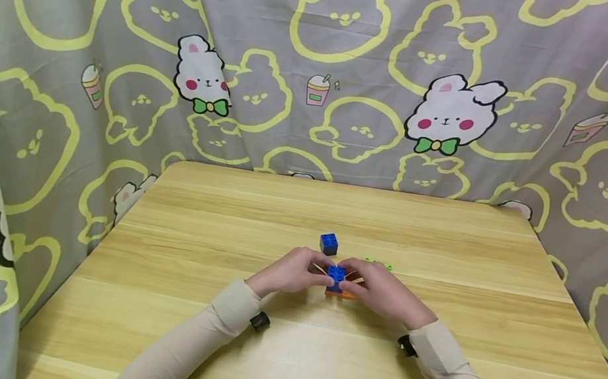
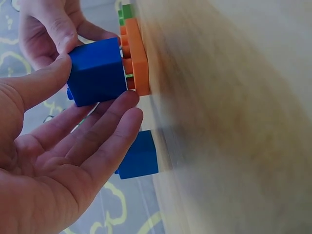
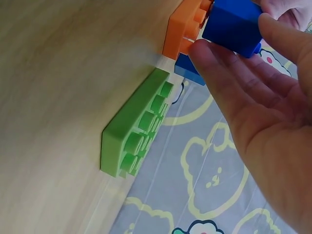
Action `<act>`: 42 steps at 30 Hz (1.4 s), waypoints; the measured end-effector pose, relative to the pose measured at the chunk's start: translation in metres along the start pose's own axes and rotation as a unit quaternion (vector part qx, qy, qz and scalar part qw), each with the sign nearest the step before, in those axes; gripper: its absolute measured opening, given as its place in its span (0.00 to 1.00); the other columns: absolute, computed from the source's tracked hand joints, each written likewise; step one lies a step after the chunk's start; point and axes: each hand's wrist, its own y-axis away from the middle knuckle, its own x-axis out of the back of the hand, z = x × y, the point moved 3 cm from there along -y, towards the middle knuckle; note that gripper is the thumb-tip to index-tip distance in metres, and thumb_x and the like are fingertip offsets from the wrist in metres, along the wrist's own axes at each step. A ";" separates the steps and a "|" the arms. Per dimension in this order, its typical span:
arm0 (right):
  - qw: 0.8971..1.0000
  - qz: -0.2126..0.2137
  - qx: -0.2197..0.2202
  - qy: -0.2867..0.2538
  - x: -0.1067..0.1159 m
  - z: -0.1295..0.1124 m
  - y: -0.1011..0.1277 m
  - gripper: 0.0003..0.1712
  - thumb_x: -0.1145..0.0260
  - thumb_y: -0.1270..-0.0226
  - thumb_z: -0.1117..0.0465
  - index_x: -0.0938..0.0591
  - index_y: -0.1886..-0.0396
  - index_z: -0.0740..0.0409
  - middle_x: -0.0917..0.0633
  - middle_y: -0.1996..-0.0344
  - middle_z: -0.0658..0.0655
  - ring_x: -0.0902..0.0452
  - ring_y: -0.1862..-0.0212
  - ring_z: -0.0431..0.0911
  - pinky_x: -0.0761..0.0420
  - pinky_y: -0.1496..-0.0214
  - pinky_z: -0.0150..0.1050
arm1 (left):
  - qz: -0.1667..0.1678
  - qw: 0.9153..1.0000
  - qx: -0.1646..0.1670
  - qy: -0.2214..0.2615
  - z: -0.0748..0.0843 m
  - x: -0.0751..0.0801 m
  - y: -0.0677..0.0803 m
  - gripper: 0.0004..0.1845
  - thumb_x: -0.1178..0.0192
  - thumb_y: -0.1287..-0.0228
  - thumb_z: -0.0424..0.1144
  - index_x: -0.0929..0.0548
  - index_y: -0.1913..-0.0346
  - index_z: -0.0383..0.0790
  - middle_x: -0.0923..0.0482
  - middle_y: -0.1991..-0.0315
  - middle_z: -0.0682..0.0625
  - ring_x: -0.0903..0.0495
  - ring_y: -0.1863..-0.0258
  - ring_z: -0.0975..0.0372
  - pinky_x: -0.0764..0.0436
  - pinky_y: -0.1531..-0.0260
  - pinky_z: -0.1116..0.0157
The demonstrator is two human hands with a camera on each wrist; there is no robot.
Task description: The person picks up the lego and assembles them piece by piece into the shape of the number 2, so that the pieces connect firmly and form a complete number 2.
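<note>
A blue toy building brick is held between both hands, low over the table. Under it lies a flat orange brick, and orange studs still show between the two in both wrist views. My left hand pinches the blue brick from the left, thumb on the near side and fingers behind. From the right, my right hand holds the same brick between thumb and fingertips. Whether the blue brick touches the orange studs, I cannot tell.
A second blue brick stands on the table just beyond the hands. To the right lies a flat green brick, partly hidden by the right hand in the head view. Patterned grey curtain borders the wooden table.
</note>
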 end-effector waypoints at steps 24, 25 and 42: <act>1.000 0.011 -0.006 0.011 -0.004 -0.001 -0.003 0.17 0.36 0.23 0.58 0.20 0.40 0.61 0.12 0.50 0.55 0.15 0.47 0.48 0.17 0.43 0.48 | 0.005 1.000 0.012 -0.027 0.001 -0.005 -0.001 0.15 0.36 0.27 0.41 0.15 0.43 0.38 0.13 0.49 0.48 0.15 0.52 0.61 0.17 0.49 0.61; 1.000 0.012 -0.003 0.012 -0.004 -0.001 -0.003 0.17 0.36 0.23 0.59 0.20 0.41 0.61 0.12 0.50 0.55 0.15 0.47 0.48 0.17 0.43 0.49 | 0.005 1.000 0.012 -0.026 0.001 -0.005 -0.001 0.14 0.36 0.27 0.41 0.14 0.44 0.39 0.13 0.49 0.48 0.15 0.52 0.61 0.17 0.49 0.61; 1.000 0.011 0.013 0.008 -0.004 -0.002 -0.002 0.16 0.36 0.23 0.59 0.19 0.41 0.60 0.12 0.50 0.55 0.15 0.46 0.48 0.17 0.43 0.48 | 0.002 0.999 0.011 -0.042 0.003 -0.003 0.000 0.12 0.35 0.28 0.41 0.12 0.48 0.40 0.12 0.53 0.50 0.20 0.61 0.67 0.21 0.59 0.68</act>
